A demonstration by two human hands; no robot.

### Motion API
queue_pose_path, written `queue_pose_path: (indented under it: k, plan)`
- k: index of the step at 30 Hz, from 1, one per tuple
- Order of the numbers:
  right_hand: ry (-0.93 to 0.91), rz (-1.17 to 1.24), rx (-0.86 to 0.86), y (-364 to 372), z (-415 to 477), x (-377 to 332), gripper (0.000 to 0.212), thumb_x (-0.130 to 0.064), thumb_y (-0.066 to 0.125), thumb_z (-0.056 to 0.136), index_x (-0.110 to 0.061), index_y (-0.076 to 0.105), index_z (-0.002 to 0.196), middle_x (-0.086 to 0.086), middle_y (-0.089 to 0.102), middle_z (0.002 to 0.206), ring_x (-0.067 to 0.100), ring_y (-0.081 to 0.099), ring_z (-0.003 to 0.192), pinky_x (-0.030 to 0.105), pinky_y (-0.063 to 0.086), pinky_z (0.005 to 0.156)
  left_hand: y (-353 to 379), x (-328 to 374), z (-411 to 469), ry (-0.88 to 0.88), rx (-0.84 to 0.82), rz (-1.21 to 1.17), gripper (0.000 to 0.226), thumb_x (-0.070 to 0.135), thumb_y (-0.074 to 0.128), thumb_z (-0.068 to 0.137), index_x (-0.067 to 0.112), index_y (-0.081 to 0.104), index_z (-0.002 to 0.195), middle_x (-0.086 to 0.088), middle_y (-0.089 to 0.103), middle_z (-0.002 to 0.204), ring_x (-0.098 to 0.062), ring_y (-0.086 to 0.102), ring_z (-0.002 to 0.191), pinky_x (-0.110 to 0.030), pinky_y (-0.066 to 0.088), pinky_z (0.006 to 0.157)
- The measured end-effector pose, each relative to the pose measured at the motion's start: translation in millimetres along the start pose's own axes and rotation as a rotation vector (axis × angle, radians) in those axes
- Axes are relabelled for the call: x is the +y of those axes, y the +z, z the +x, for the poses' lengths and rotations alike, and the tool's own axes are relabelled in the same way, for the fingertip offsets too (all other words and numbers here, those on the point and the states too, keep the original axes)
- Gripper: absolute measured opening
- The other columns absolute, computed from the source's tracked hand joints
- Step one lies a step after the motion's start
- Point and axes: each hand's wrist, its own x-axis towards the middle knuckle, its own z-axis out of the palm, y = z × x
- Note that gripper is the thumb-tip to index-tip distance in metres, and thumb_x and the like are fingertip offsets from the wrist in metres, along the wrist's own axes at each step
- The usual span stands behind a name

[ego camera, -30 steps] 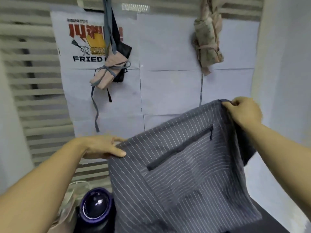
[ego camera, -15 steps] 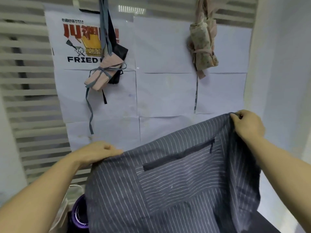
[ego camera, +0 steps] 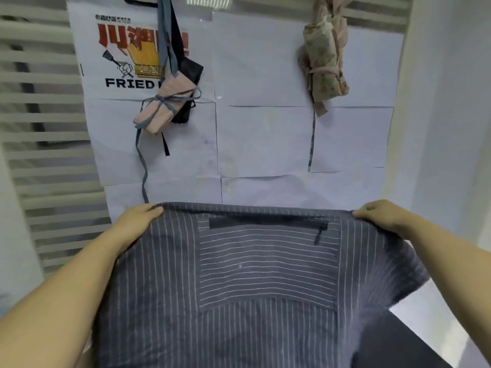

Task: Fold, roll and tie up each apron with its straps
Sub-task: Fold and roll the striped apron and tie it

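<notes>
Head view showed a poster (ego camera: 127, 83) at 11 o'clock on the wall, reading "FRIED" in black under large red characters. It was partly covered by a pink rolled apron (ego camera: 162, 107) tied with a grey strap, and a floral rolled apron (ego camera: 324, 67) hung at 1 o'clock. The grey striped apron (ego camera: 265, 301) was spread at 6 o'clock with its zip pocket (ego camera: 268, 224) showing; the left hand (ego camera: 138, 219) at 9 o'clock and the right hand (ego camera: 382, 216) at 3 o'clock each gripped its top hem, fingers curled over it.
</notes>
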Motion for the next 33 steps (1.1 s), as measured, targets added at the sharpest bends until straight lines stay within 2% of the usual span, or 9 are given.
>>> queue_pose_path:
  k: [4, 7, 10, 13, 16, 20, 25, 29, 33]
  plan:
    - [0.144, 0.112, -0.197, -7.4, -5.4, 4.1, 0.035, -0.028, 0.074, 0.08, 0.001, 0.065, 0.098, 0.022, 0.07, 0.1, 0.034, 0.067, 0.092, 0.05, 0.052, 0.092, -22.1, -4.0, 0.7, -0.292, -0.121, -0.235, 0.039, 0.025, 0.063, 0.088, 0.012, 0.06, 0.125, -0.013, 0.058, 0.129, -0.033, 0.057, 0.11, -0.042, 0.047, 0.092]
    - [0.13, 0.258, -0.397, -9.9, -11.0, -0.3, 0.061, -0.046, 0.085, 0.059, -0.012, 0.062, 0.105, 0.015, 0.072, 0.101, 0.032, 0.069, 0.092, 0.042, 0.054, 0.083, -28.0, -12.7, 2.2, -0.275, -0.101, -0.419, 0.016, 0.012, 0.055, 0.093, 0.01, 0.064, 0.106, -0.008, 0.064, 0.118, -0.019, 0.061, 0.095, -0.034, 0.048, 0.093]
    - [0.041, 0.123, -0.492, -6.3, -12.3, -10.2, 0.058, -0.042, 0.088, 0.05, -0.016, 0.066, 0.097, 0.007, 0.072, 0.099, 0.023, 0.069, 0.089, 0.034, 0.054, 0.076, -27.8, -25.1, 3.2, -0.272, -0.1, -0.502, 0.027, 0.01, 0.047, 0.098, 0.007, 0.061, 0.121, -0.009, 0.067, 0.115, -0.021, 0.065, 0.098, -0.034, 0.052, 0.092]
    - [-0.056, -0.23, -0.394, 2.5, -3.4, -17.8, 0.032, -0.033, 0.085, 0.069, -0.012, 0.066, 0.083, 0.004, 0.069, 0.088, 0.02, 0.065, 0.082, 0.034, 0.052, 0.079, -24.3, -35.5, 5.2, -0.115, 0.002, 0.015, 0.027, 0.005, 0.04, 0.101, 0.004, 0.063, 0.116, -0.009, 0.059, 0.121, -0.024, 0.053, 0.11, -0.03, 0.038, 0.096]
    - [-0.135, -0.354, -0.241, 13.2, 6.8, -20.4, 0.04, -0.036, 0.068, 0.086, -0.012, 0.049, 0.061, 0.005, 0.047, 0.065, 0.018, 0.044, 0.061, 0.028, 0.032, 0.058, -23.5, -35.1, 6.8, 0.004, -0.086, 0.224, 0.021, 0.008, 0.048, 0.099, 0.009, 0.069, 0.101, -0.005, 0.061, 0.119, -0.019, 0.052, 0.11, -0.028, 0.035, 0.099]
    - [-0.048, -0.577, 0.129, 29.4, 10.2, -18.2, 0.031, -0.048, 0.047, 0.097, -0.025, 0.062, 0.082, 0.006, 0.056, 0.097, 0.031, 0.048, 0.108, 0.038, 0.04, 0.084, -17.8, -20.1, -7.4, -0.095, -0.425, 0.523, 0.023, 0.019, 0.054, 0.097, 0.018, 0.072, 0.082, 0.001, 0.07, 0.096, -0.015, 0.062, 0.091, -0.026, 0.046, 0.082]
    - [-0.042, -0.392, 0.39, 40.7, 16.9, -7.1, 0.027, -0.015, 0.042, 0.098, -0.007, 0.065, 0.109, 0.02, 0.064, 0.113, 0.038, 0.049, 0.11, 0.038, 0.041, 0.084, -7.0, 1.8, -32.9, -0.274, -0.7, 0.534, 0.028, 0.036, 0.064, 0.085, 0.01, 0.071, 0.091, -0.017, 0.072, 0.103, -0.032, 0.068, 0.097, -0.041, 0.055, 0.089]
    - [-0.106, -0.457, 0.476, 34.5, 8.4, -0.3, 0.034, 0.001, 0.04, 0.088, -0.016, 0.057, 0.111, 0.007, 0.053, 0.07, 0.031, 0.049, 0.081, 0.037, 0.032, 0.078, -13.8, 3.9, -34.6, -0.283, -0.842, 0.342, 0.077, 0.072, 0.078, 0.048, 0.021, 0.069, 0.105, -0.005, 0.072, 0.109, -0.022, 0.068, 0.103, -0.038, 0.051, 0.096]
    - [-0.057, -0.901, 0.433, 35.8, -5.1, -1.1, 0.034, -0.005, 0.043, 0.084, -0.03, 0.059, 0.1, -0.006, 0.039, 0.063, 0.021, 0.047, 0.095, 0.034, 0.027, 0.079, -7.9, 4.8, -27.9, -0.137, -0.836, 0.699, 0.02, 0.039, 0.069, 0.084, 0.026, 0.072, 0.1, 0.0, 0.072, 0.106, -0.02, 0.066, 0.102, -0.038, 0.049, 0.098]
